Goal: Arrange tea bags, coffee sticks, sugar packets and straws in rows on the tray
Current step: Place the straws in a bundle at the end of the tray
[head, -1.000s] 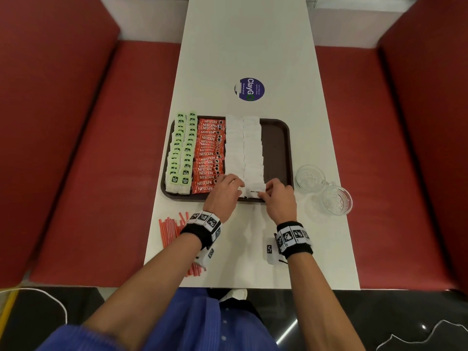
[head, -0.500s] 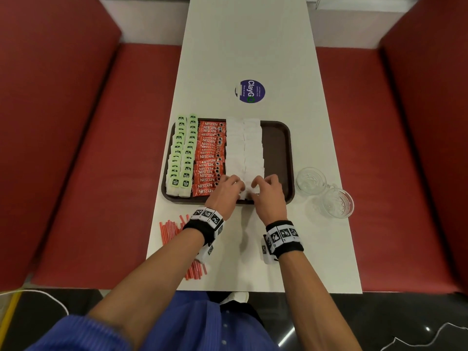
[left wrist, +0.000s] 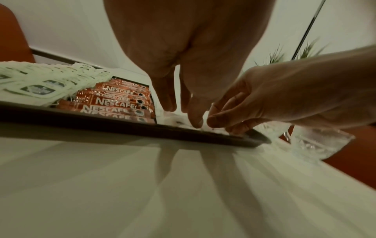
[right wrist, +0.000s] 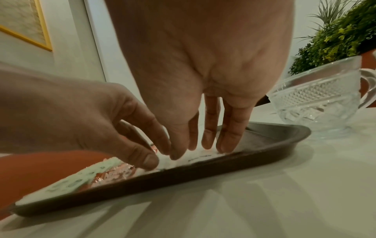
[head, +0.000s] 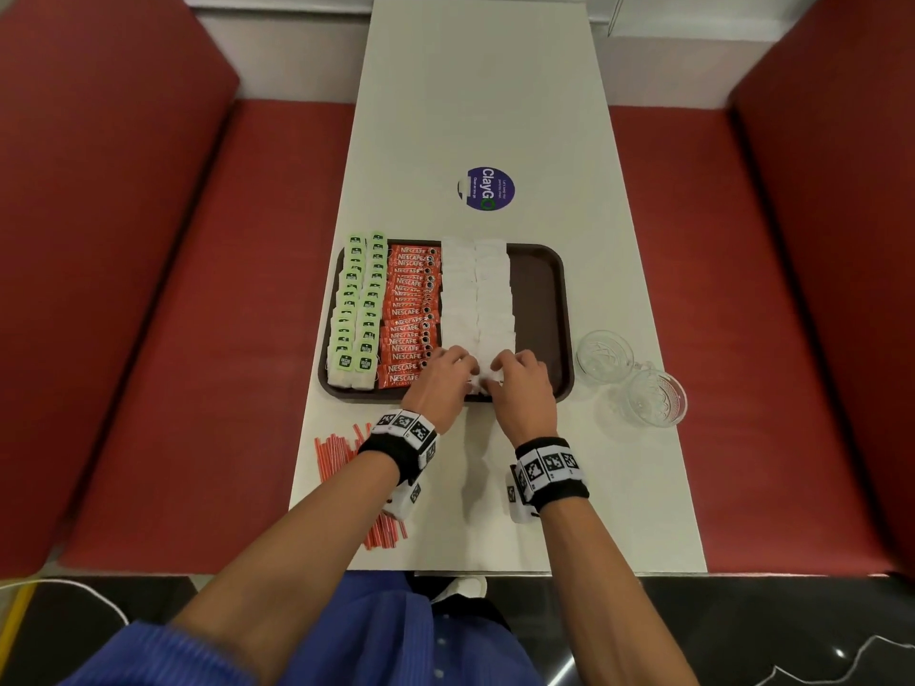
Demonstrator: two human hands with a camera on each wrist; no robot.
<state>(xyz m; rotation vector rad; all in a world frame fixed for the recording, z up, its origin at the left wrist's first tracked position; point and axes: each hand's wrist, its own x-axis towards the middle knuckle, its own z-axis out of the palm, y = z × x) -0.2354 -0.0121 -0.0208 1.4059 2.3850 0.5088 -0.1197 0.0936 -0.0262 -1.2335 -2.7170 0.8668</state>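
Observation:
On the dark brown tray (head: 542, 299) lie two rows of green tea bags (head: 359, 309), a row of orange Nescafe coffee sticks (head: 410, 314) and two rows of white sugar packets (head: 478, 294). My left hand (head: 448, 376) and right hand (head: 515, 376) meet at the near end of the sugar rows. The right hand's straight fingers (right wrist: 225, 141) press a white packet (right wrist: 198, 157) flat by the tray's near rim. The left hand's fingertips (left wrist: 195, 120) touch the neighbouring packets (left wrist: 175, 120). Orange straws (head: 336, 453) lie on the table under my left wrist.
Two cut-glass cups (head: 604, 356) (head: 653, 398) stand just right of the tray. A round purple sticker (head: 487, 189) sits on the white table (head: 485, 91) beyond it. Red bench seats (head: 198, 289) flank the table. The tray's right strip shows bare brown.
The right hand has carried a white packet left and forward from the tray's near rim onto the end of the right sugar row. Both hands have closed in together over it.

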